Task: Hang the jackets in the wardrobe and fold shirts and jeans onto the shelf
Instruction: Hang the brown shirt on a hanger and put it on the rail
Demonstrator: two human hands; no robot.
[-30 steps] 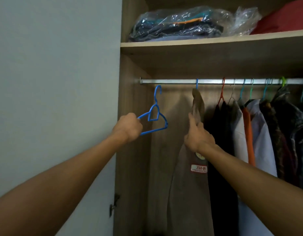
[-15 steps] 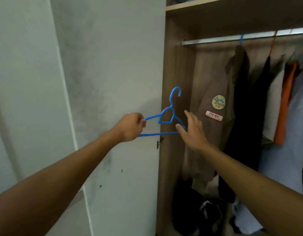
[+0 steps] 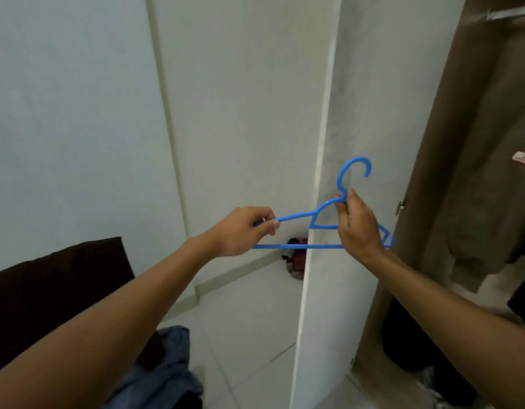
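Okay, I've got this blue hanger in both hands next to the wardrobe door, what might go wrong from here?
1. The blue hanger is thin; the left hand pinches one end and the right hand grips its neck, so pulling apart might bend it.
2. Its hook sits close to the white wardrobe door and may knock it.
3. The denim garment lies on the floor near your feet, a possible trip.

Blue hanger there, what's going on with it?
A person holds the empty blue hanger in both hands in front of the open wardrobe door. The left hand pinches one end, and the right hand grips it below the hook. A brown jacket hangs inside. Denim lies below, not yet hung or folded.
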